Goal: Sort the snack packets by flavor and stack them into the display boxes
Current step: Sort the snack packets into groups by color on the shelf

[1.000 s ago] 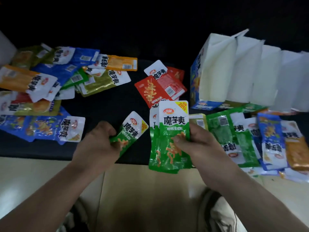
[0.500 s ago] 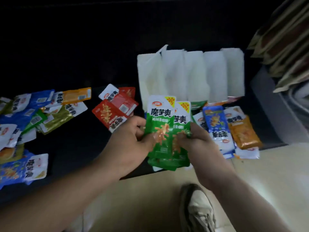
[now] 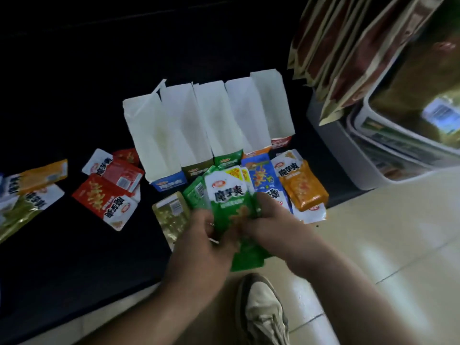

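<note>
You've got both hands on the green packets (image 3: 229, 202): left hand (image 3: 199, 235) pinches the lower-left edge, right hand (image 3: 271, 220) wraps the right side, fingers of both curled tight on the wad. The stack sits just in front of the display boxes (image 3: 219, 115), right below the green-fronted box (image 3: 227, 158) at 12 o'clock. Risks, imo: the wad is fanned, not squared, so a slick packet could slide out the bottom and drop toward your shoe (image 3: 263, 312) at 6 o'clock. The box mouths look narrow, so a splayed stack may snag a wall or tip a light carton. The olive-fronted box (image 3: 198, 171) next door at 11 o'clock reads similar in this dim light, so a wrong-flavor drop is possible. The blue packet (image 3: 261, 175) and orange packet (image 3: 302, 192) at 1 o'clock lie close to the box fronts and could get shoved. Surface: a dark matte ledge (image 3: 74, 257), set low, w/ red packets (image 3: 109, 192) at 9 o'clock and mixed ones farther out. Room: pale glossy floor tiles (image 3: 385, 232) at 3 to 5 o'clock, a grey tub (image 3: 336, 145) at 2 o'clock, brown pouches (image 3: 348, 58) hanging above it at 1 o'clock.
</note>
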Available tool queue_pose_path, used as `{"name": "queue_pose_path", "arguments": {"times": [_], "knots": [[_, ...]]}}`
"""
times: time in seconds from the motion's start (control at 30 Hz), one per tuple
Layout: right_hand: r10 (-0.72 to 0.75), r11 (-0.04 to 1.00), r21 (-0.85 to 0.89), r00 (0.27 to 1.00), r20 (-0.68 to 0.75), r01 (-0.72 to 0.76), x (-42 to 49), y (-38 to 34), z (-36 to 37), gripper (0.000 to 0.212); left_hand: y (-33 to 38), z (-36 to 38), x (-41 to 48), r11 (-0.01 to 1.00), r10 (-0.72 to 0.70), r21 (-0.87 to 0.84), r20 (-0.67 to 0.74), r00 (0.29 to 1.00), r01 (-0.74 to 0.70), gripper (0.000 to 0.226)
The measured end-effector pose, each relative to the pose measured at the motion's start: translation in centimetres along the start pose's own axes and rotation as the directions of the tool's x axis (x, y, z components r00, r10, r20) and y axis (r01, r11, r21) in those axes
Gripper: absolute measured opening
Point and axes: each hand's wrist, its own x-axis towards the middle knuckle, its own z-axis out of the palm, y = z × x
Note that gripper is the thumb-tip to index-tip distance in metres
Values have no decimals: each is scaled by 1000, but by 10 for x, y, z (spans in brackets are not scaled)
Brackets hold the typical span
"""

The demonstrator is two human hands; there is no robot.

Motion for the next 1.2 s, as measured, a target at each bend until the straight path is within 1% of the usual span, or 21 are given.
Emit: {"name": "queue_pose_path", "arguments": {"times": [0.03, 0.07, 0.13, 0.17, 0.27, 0.37, 0.43, 0.53, 0.6, 0.67, 0.73, 0.8, 0.83, 0.87, 0.9, 0.93, 1.0, 1.03, 1.1, 1.17, 1.2], "knots": [[27, 999, -28, 1000, 10, -26, -1, 4, -5, 31, -5, 6, -7, 1000, -1, -25, 39, 999, 2, 18], [50, 998, -45, 999, 6, -50, -2, 9, -10, 30, -9, 11, -14, 999, -13, -51, 110, 994, 19, 18], [80, 995, -54, 996, -41, -83, -4, 19, -16, 27, -19, 18, -22, 997, -21, -71, 240, 971, 39, 31], [89, 994, -50, 994, -60, -92, -4, 23, -19, 27, -22, 21, -24, 997, -16, -66, 269, 963, 35, 39], [91, 995, -41, 990, -104, -95, -3, 26, -18, 28, -28, 23, -27, 999, -12, -48, 299, 954, 27, 48], [8, 998, -62, 988, -154, -17, -3, 17, -17, 28, -39, 15, -27, 1000, -21, 6, 312, 950, 20, 56], [-43, 996, -81, 976, -216, 26, -3, 11, -20, 27, -45, 7, -22, 999, -35, 19, 299, 954, 30, 56], [-132, 983, -157, 949, -286, 90, 2, 8, -15, 24, -54, -4, -8, 999, -19, -25, 257, 966, 26, 47], [-220, 962, -223, 936, -276, 160, 9, 9, -2, 21, -61, -11, 1, 999, -20, -25, 186, 982, 26, 40], [-307, 930, -280, 924, -227, 240, 16, 4, 16, 24, -68, -18, 9, 1000, -19, -5, 98, 995, 20, 33], [-376, 879, -379, 909, -178, 290, 25, -3, 35, 31, -76, -26, 16, 1000, 3, 25, 26, 1000, -4, 31], [-412, 816, -502, 898, -154, 288, 37, -6, 51, 47, -84, -34, 23, 988, 56, 146, 12, 998, -57, 32], [-414, 773, -580, 897, -154, 257, 43, -7, 58, 53, -89, -38, 26, 959, 109, 259, 27, 994, -112, 33], [-420, 711, -670, 894, -160, 214, 47, -6, 63, 55, -93, -41, 29, 903, 173, 389, 58, 983, -182, 36], [-436, 634, -755, 884, -171, 167, 51, -4, 65, 55, -97, -43, 32, 826, 235, 503, 102, 967, -254, 40], [-454, 562, -819, 872, -184, 120, 54, -3, 67, 54, -103, -45, 34, 747, 284, 583, 154, 946, -319, 45], [-478, 487, -872, 853, -212, 57, 58, -1, 67, 55, -113, -45, 38, 621, 324, 669, 256, 911, -409, 48], [-500, 470, -881, 840, -211, 59, 59, 0, 66, 58, -117, -44, 39, 576, 321, 696, 290, 902, -429, 48], [-571, 411, -903, 808, -144, 130, 59, 2, 68, 62, -119, -41, 40, 499, 299, 746, 329, 896, -441, 51], [-641, 321, -924, 766, -50, 208, 59, 5, 70, 55, -115, -40, 41, 437, 282, 778, 358, 890, -452, 52], [-646, 299, -928, 763, -24, 223, 60, 7, 71, 49, -113, -41, 42, 421, 274, 787, 365, 890, -452, 52]]}}
